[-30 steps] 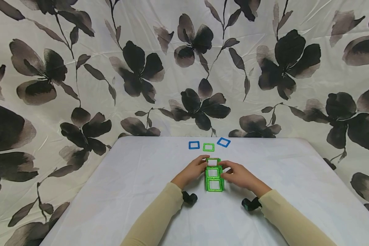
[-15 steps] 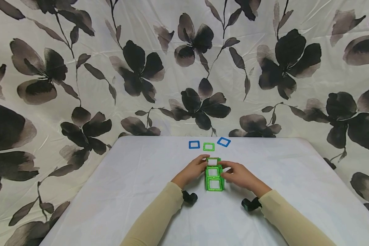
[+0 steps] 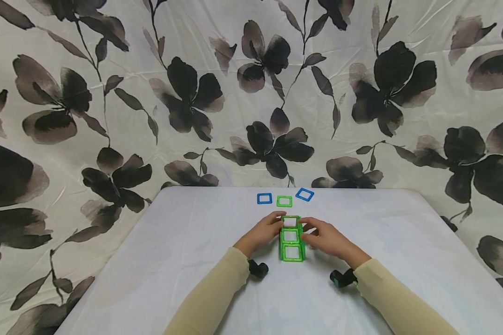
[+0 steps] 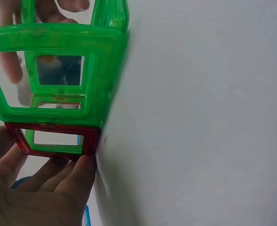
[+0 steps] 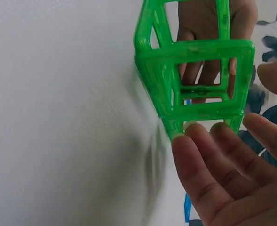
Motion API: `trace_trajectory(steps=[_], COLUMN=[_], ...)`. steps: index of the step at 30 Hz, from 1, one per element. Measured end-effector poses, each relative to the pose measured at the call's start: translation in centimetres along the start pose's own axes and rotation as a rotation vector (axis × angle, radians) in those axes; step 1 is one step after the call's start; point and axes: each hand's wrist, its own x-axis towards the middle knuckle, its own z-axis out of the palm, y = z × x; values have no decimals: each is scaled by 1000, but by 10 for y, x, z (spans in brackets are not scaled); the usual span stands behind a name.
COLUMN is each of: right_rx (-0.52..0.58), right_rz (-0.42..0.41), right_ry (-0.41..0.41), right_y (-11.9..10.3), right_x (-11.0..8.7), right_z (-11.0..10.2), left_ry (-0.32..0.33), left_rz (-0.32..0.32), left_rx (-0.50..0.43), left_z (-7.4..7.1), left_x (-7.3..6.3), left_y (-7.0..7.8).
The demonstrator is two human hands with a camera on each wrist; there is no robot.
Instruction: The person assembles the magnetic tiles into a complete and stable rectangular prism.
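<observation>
Green tile frame [image 3: 291,243] stands short of the table's [image 3: 193,242] far edge; we see left hand [image 3: 265,231] (on a red tile [image 4: 91,138]) and right hand [image 3: 324,237] touching it, fingers seemingly relaxed.

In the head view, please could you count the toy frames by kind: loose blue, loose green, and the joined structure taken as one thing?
Loose blue frames: 2
Loose green frame: 1
Joined structure, mostly green: 1
Total: 4
</observation>
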Motion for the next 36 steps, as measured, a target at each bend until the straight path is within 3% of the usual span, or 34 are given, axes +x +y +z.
trace_trajectory(steps=[13, 22, 29, 36], right_rx=[-179, -232, -196, -154], right_rz=[-38, -46, -17, 32], right_ry=[144, 70, 6, -24], right_y=[-3, -10, -10, -5], right_x=[24, 47, 58, 62], right_z=[-15, -21, -22, -22], left_ry=[-64, -85, -94, -61], left_rz=[13, -26, 1, 42], left_rx=[-5, 13, 59, 75], left_z=[-5, -4, -4, -4], left_x=[6, 12, 20, 14], left_y=[5, 6, 5, 6])
